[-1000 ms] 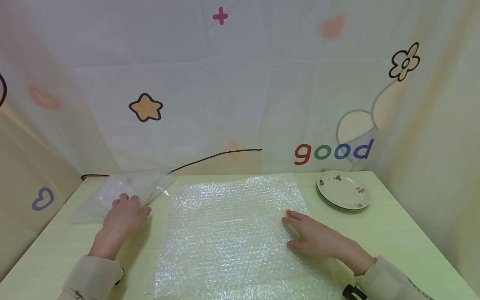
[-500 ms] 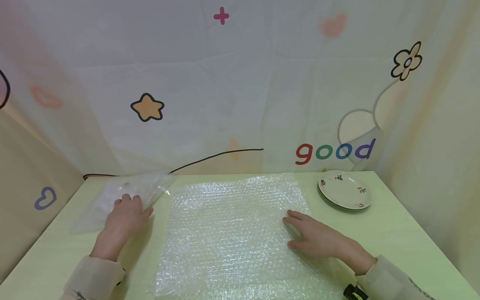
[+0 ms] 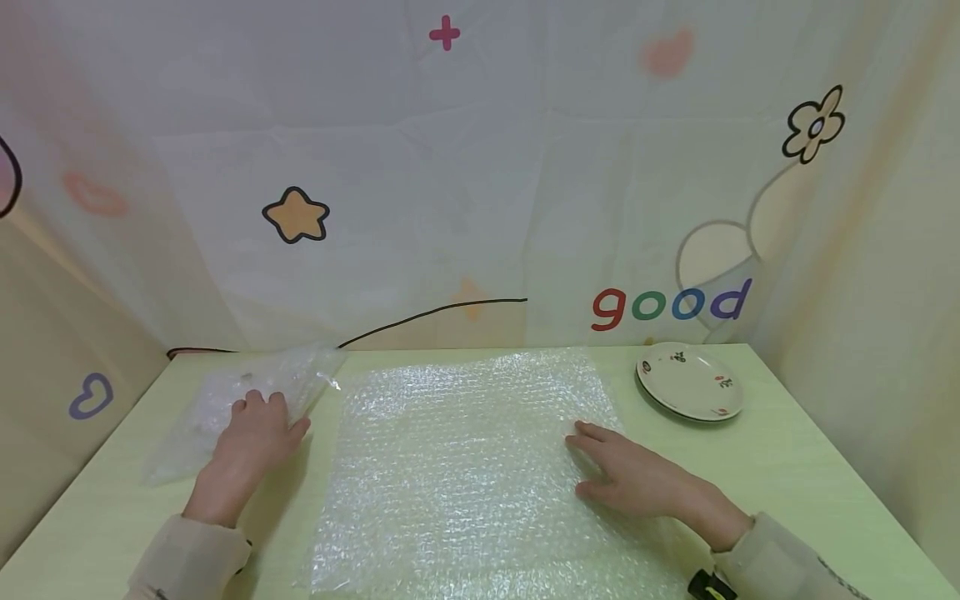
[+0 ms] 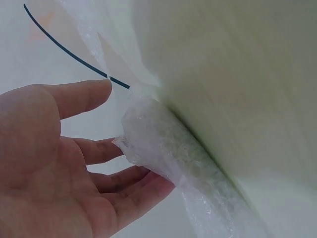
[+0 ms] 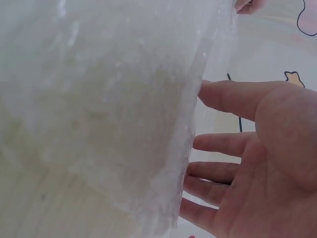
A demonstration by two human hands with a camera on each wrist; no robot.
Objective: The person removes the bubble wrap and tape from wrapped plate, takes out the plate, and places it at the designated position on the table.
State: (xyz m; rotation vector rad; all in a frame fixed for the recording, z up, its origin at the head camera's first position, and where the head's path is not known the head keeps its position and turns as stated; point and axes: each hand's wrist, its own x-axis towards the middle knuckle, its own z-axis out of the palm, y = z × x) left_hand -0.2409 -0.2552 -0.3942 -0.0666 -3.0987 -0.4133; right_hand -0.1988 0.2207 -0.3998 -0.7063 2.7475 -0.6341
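A clear sheet of bubble wrap (image 3: 457, 467) lies spread flat over the middle of the table. On its right edge rests my right hand (image 3: 633, 475), palm down with fingers extended; the right wrist view shows the fingertips (image 5: 200, 141) touching the sheet. At the back left is a crumpled bundle of clear plastic wrap (image 3: 217, 408); whatever it may contain cannot be made out. My left hand (image 3: 251, 437) touches this bundle with its fingertips. From the left wrist, the fingers (image 4: 133, 191) appear loosely extended against the plastic, while the thumb stands apart.
Stacked plates (image 3: 690, 382) with small printed figures stand at the back right, beyond my right hand. The pale green table (image 3: 810, 517) ends at a printed curtain (image 3: 420, 208) behind and at both sides.
The left bundle's near-left corner has shifted slightly toward me, its outline turning a little under my left hand. My right hand and the flat sheet stay in place.
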